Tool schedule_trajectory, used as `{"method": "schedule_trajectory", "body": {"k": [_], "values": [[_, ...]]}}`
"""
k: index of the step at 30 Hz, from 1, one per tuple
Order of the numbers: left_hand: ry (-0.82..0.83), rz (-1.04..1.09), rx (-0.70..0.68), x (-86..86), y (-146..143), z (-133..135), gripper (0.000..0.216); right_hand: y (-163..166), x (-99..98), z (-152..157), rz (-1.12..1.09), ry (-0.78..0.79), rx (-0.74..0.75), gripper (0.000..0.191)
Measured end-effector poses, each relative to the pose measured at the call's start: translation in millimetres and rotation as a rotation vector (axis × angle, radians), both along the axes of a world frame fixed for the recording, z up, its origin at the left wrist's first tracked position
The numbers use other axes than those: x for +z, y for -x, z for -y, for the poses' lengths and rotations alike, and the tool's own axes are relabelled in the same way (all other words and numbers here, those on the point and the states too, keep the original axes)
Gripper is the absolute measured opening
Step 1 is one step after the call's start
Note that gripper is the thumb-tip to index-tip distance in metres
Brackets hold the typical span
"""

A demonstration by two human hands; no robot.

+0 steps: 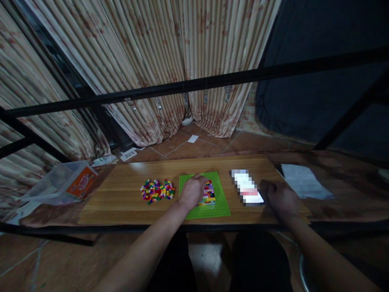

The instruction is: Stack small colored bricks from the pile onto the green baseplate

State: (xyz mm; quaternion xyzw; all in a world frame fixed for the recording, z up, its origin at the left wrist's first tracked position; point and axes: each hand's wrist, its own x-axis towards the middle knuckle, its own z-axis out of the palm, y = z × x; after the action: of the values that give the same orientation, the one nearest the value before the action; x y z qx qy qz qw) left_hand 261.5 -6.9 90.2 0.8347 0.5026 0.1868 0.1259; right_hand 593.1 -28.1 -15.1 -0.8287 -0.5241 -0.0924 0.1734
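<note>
My left hand (193,190) is over the left part of a low block of many-coloured toy bricks (209,194), built up on a green studded baseplate (223,209). Its fingers are curled down and together at the bricks; whatever they pinch is hidden. A loose heap of small coloured bricks (156,190) lies on the wood to the left of the baseplate. My right hand (282,198) rests closed at the right side of the table, just beside a phone (247,188) with a lit, blurred screen. Nothing shows in that hand.
The wooden table (121,202) has a dark metal bar along its near edge. A clear plastic box (54,182) with an orange label stands at the left, and white paper (304,180) lies at the right. A black rail (182,87) crosses before the curtains (146,48).
</note>
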Motion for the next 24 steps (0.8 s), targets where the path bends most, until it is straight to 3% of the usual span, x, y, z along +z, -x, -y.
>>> {"method": "schedule_trajectory", "body": {"k": [10, 24], "values": [[-0.003, -0.306, -0.021, 8.6, -12, -6, 0.028, 3, 4.0, 1, -0.004, 0.028, -0.022, 0.035], [-0.145, -0.309, 0.001, 0.5, -16, -7, 0.024, 2, 5.5, 2, -0.003, 0.018, -0.017, 0.035]]}}
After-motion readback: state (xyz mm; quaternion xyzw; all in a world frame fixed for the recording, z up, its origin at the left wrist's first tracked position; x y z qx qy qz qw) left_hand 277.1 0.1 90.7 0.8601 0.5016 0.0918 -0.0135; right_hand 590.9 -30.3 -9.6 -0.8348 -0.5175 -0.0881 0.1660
